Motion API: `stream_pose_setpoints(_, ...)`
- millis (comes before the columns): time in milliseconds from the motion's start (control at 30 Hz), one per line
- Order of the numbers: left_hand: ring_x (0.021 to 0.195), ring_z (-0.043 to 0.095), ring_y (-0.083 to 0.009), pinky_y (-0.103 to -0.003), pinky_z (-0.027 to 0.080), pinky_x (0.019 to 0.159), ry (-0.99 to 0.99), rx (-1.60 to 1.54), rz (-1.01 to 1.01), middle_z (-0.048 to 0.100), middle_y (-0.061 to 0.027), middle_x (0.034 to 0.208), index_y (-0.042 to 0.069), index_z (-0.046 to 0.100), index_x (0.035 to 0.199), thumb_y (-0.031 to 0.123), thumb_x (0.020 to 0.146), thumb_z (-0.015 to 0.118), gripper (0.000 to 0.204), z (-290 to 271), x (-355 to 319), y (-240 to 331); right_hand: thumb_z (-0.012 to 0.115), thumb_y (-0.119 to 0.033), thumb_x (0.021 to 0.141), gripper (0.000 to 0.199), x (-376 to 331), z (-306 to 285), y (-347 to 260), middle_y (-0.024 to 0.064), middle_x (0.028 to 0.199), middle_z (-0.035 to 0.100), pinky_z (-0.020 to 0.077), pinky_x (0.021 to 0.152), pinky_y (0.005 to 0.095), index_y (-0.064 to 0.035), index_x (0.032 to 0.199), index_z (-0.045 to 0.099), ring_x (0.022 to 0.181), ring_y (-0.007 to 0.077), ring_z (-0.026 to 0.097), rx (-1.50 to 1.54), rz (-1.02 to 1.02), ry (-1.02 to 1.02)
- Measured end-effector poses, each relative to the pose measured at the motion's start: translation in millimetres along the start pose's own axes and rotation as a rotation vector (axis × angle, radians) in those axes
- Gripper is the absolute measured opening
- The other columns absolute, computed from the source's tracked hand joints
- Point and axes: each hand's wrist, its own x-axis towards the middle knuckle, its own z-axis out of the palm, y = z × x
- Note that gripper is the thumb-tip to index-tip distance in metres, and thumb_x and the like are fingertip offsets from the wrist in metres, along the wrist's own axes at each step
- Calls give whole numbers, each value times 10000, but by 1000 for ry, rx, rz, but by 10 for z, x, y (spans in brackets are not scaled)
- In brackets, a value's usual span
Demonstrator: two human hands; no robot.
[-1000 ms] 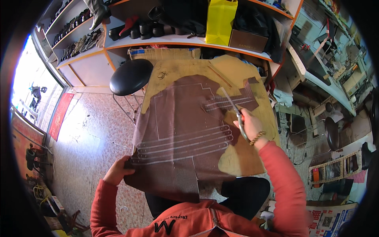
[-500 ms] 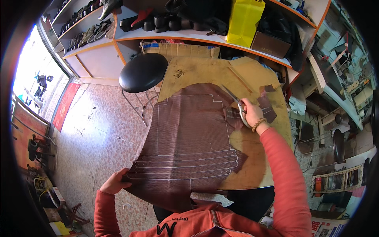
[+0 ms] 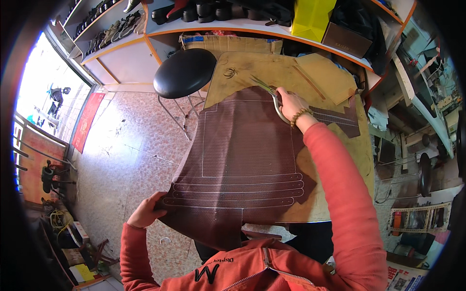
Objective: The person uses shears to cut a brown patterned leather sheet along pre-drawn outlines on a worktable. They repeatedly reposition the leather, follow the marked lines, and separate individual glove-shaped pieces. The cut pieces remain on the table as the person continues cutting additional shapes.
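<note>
A brown textured leather sheet (image 3: 242, 145), marked with pale lines, lies over the table and hangs past its near left corner. My left hand (image 3: 147, 211) pinches the sheet's near left edge, thumb on top. In my right hand (image 3: 291, 105) is a pair of scissors (image 3: 263, 84), its blades pointing far left. They lie by the sheet's far right edge, slightly parted. The fingers inside the handles are partly hidden. A brown leather offcut (image 3: 345, 119) lies to the right of that hand; where it meets the sheet is hidden by my wrist.
Beyond the sheet, the worn yellow-brown table (image 3: 252, 63) bears a small coil (image 3: 230, 73), a wooden strip (image 3: 309, 81) and a cardboard sheet (image 3: 330, 77). A black round stool (image 3: 185, 72) stands at its far left. Shoe shelves (image 3: 228, 30) run behind.
My right hand has carried the scissors left and away from me, to the sheet's far edge. My left hand keeps its hold on the near left edge. The whole view has tilted slightly.
</note>
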Motion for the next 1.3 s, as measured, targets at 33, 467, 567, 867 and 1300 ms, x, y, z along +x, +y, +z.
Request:
stream_pose_setpoints(33,978,609,-141,-301,487,875,16,-4,3,658,-81,1046,18,474,1311,-86,777,656,574,0,-13,2,604,-113,822,355,36,14,-50,99,1087,652,498,836,427,-185,1157,510,1051,321,603,-45,-1,1)
stream_pose_setpoints(467,1023,631,-167,-313,492,892,159,131,25,685,-114,1061,41,525,1297,-69,768,668,559,-250,-130,149,603,-98,806,393,98,36,-94,125,1165,603,427,924,490,-156,1186,522,1153,322,538,-144,5,9)
stream_pose_setpoints(567,1043,627,-172,-317,492,901,180,215,17,676,-122,1096,32,527,1295,-61,775,667,546,-258,-166,222,609,-51,801,401,108,33,-114,113,1162,595,393,956,499,-186,1168,522,1198,312,498,-104,7,10)
stream_pose_setpoints(867,1028,633,-177,-318,496,886,193,244,23,673,-132,1099,55,522,1312,-46,772,687,574,-339,-183,98,652,-36,750,451,290,101,-43,104,1160,607,389,972,477,-188,1160,539,1180,311,520,-74,-139,-6)
stream_pose_setpoints(1300,1016,631,-186,-343,502,877,222,390,148,677,-115,1082,76,544,1307,-57,746,672,591,-653,-92,161,646,-163,810,290,-53,-847,-423,161,837,668,478,695,442,-144,1089,570,812,355,648,182,-266,-27)
